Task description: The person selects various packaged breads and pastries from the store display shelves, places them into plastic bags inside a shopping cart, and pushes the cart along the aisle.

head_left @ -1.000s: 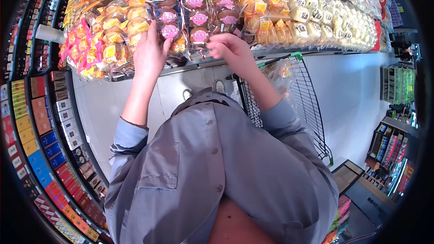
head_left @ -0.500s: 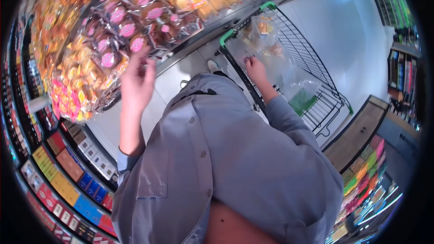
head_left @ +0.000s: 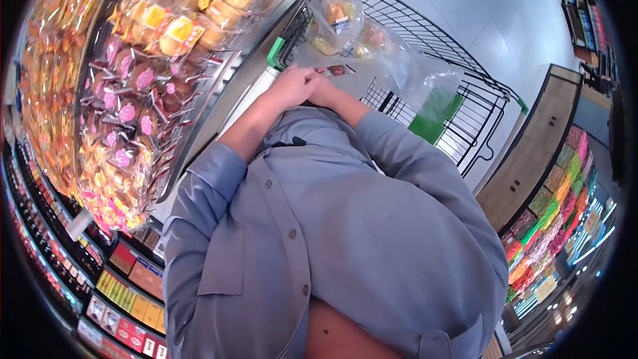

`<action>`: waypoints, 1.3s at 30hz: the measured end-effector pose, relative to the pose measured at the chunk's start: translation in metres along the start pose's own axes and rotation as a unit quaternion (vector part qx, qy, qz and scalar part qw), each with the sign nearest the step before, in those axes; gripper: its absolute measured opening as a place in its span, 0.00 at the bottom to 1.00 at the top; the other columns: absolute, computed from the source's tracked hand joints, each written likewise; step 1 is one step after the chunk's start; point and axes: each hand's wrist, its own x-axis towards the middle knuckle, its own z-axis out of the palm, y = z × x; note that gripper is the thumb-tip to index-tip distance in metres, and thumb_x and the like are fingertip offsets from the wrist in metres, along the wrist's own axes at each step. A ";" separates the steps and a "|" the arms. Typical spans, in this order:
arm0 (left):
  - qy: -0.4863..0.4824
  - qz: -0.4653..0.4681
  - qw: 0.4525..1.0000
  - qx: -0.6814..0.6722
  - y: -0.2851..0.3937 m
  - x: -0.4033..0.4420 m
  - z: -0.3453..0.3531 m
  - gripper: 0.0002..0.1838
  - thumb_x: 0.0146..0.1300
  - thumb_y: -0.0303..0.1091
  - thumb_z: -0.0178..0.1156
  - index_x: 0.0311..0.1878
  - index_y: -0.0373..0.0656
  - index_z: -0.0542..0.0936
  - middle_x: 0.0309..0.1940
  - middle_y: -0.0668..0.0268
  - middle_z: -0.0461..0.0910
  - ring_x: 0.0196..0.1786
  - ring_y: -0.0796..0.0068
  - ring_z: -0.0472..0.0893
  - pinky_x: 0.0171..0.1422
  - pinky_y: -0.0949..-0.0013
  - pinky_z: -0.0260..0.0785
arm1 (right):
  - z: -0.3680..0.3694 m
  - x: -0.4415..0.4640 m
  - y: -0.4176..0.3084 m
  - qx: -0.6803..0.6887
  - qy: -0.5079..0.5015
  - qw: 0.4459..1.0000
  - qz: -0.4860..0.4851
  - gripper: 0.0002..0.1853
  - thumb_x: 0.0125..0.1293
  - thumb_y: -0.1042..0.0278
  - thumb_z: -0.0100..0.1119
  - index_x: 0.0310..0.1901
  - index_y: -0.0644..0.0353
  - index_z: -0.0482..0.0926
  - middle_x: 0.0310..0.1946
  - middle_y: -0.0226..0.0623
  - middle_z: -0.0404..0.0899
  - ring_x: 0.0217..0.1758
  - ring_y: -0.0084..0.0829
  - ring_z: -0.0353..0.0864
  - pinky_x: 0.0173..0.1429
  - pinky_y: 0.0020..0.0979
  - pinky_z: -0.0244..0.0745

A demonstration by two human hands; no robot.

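My left hand [head_left: 290,88] and my right hand [head_left: 324,90] meet at the near side of the shopping cart [head_left: 425,34], touching each other. Both are closed, with the fingertips turned away and mostly hidden. Just beyond them shows a small dark-red and white packet [head_left: 340,70]; I cannot tell whether a hand grips it. Clear plastic bags [head_left: 425,76] spread from close to my hands across the cart. Inside one bag is an orange-brown food item with a white label [head_left: 341,24]. A green panel [head_left: 435,119] sits in the wire cart.
To the left, a display shelf holds brown packets with pink labels [head_left: 126,113] and wrapped yellow breads [head_left: 179,32]. Stacked boxes [head_left: 129,296] line the lower left. At right stand a wooden counter [head_left: 531,146] and colourful goods [head_left: 558,193].
My left hand has come from the pink-labelled packets to join my right hand at the cart. The view has turned, with the shelf shifting left. The dark-red packet now shows by my hands.
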 end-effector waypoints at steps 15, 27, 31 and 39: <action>-0.068 0.041 0.977 -0.200 0.011 -0.011 -0.010 0.25 0.72 0.32 0.52 0.70 0.37 0.69 0.69 0.56 0.70 0.74 0.65 0.65 0.78 0.65 0.54 | -0.002 -0.008 0.106 -0.168 0.005 0.965 0.201 0.19 0.62 0.59 0.58 0.48 0.64 0.81 0.49 0.58 0.81 0.53 0.54 0.80 0.59 0.47 0.74; -0.094 -0.018 0.887 -0.451 0.045 -0.054 -0.051 0.25 0.72 0.30 0.54 0.71 0.39 0.69 0.69 0.65 0.71 0.70 0.76 0.67 0.75 0.69 0.55 | -0.011 -0.001 0.124 -0.157 -0.051 0.933 0.320 0.22 0.62 0.52 0.62 0.52 0.59 0.81 0.50 0.55 0.82 0.54 0.52 0.81 0.58 0.46 0.75; -0.085 -0.029 0.878 -0.470 0.043 -0.058 -0.049 0.25 0.71 0.33 0.55 0.70 0.40 0.71 0.69 0.65 0.71 0.75 0.73 0.63 0.78 0.66 0.50 | -0.022 -0.001 0.118 -0.149 -0.074 0.926 0.340 0.22 0.62 0.52 0.62 0.52 0.59 0.81 0.50 0.54 0.82 0.54 0.52 0.81 0.58 0.45 0.75; -0.091 -0.023 0.875 -0.476 0.044 -0.054 -0.048 0.24 0.72 0.33 0.55 0.70 0.40 0.72 0.69 0.67 0.71 0.74 0.74 0.64 0.78 0.67 0.50 | -0.036 0.006 0.105 -0.130 -0.105 0.920 0.355 0.23 0.62 0.51 0.62 0.53 0.59 0.81 0.49 0.54 0.82 0.54 0.52 0.82 0.58 0.45 0.75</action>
